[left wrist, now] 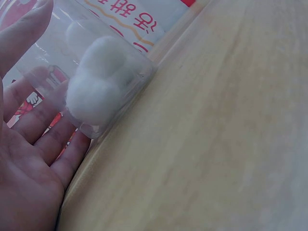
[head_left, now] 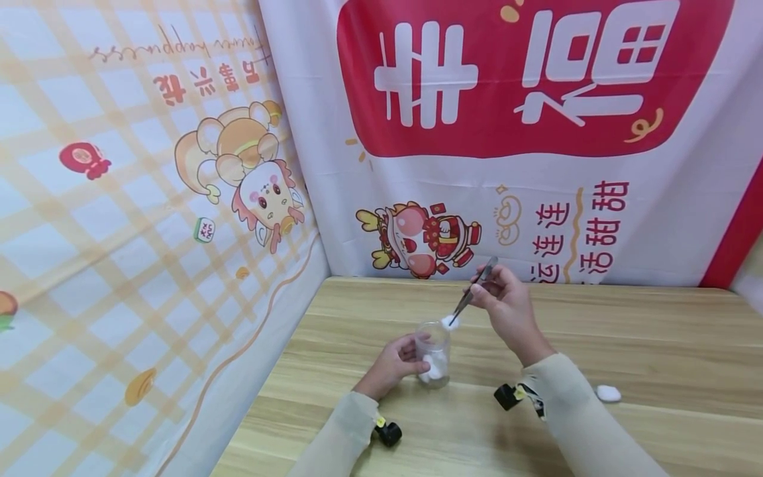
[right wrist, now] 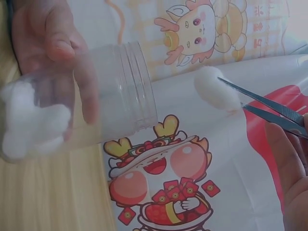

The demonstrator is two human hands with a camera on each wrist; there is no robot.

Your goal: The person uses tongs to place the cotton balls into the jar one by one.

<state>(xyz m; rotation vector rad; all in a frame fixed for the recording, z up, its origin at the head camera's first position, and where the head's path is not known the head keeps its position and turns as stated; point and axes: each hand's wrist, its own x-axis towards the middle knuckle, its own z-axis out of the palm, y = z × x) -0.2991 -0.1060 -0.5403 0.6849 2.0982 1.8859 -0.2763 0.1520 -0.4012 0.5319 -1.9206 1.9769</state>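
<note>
My left hand grips a clear plastic jar standing upright on the table, thumb on the near side and fingers around the back. White cotton balls lie in the lower part of the jar. My right hand pinches metal tweezers between thumb and fingers. Held at the tweezers' tips is another cotton ball, close to the jar's open mouth on its right side. From the right wrist view, a gap separates this ball from the jar's threaded rim.
One more white cotton ball lies on the wooden table, right of my right forearm. Behind the table hangs a printed cloth, and a checked cloth covers the left side. Small black cameras are strapped to both wrists.
</note>
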